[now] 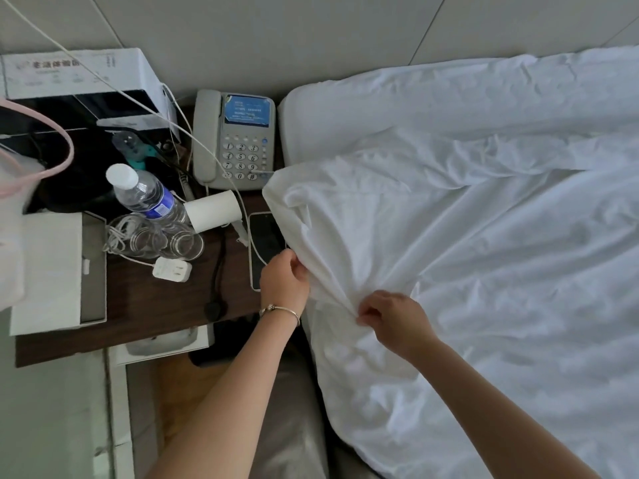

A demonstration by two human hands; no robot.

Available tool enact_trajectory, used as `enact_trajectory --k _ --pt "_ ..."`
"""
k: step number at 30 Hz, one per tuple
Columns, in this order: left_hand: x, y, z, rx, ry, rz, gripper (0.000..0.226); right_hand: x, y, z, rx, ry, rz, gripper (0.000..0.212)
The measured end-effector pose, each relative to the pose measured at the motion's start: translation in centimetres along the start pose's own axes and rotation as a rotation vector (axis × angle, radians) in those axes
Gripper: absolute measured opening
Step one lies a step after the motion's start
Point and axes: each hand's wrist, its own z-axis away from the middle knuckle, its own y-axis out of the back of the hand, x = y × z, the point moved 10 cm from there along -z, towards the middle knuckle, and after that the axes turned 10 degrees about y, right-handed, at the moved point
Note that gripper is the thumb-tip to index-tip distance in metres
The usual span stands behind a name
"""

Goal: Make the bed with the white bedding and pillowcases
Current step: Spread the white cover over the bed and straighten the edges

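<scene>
On bed's left edge, near the nightstand [138, 316], lies the white duvet [484, 271], wrinkled all over, w/ many creases running toward both hands. Its corner [276, 191] is bunched and stands up beside the phone [235, 140]. Left hand [285, 281], w/ a bracelet [280, 310] on the wrist, grips the duvet's edge, fingers curled round the cloth. Right hand [390, 318] pinches a fold of duvet just beside it. A pillow [415, 102] lies flat at the wall, partly under the duvet.
</scene>
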Motion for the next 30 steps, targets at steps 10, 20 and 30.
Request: enact_trajectory --k 10,20,30 --pt "-2.1 2.6 0.4 0.09 0.227 -0.259 0.027 0.9 8.2 -5.9 0.32 -0.03 -0.003 0.018" --pt "15.8 -1.7 -10.3 -0.107 -0.341 -0.45 0.09 4.1 12.5 -17.4 0.251 0.084 -0.089 0.066" --pt "12.8 -4.8 -14.0 -0.303 -0.145 -0.204 0.039 14.3 16.5 -17.7 0.258 -0.257 0.37 0.073"
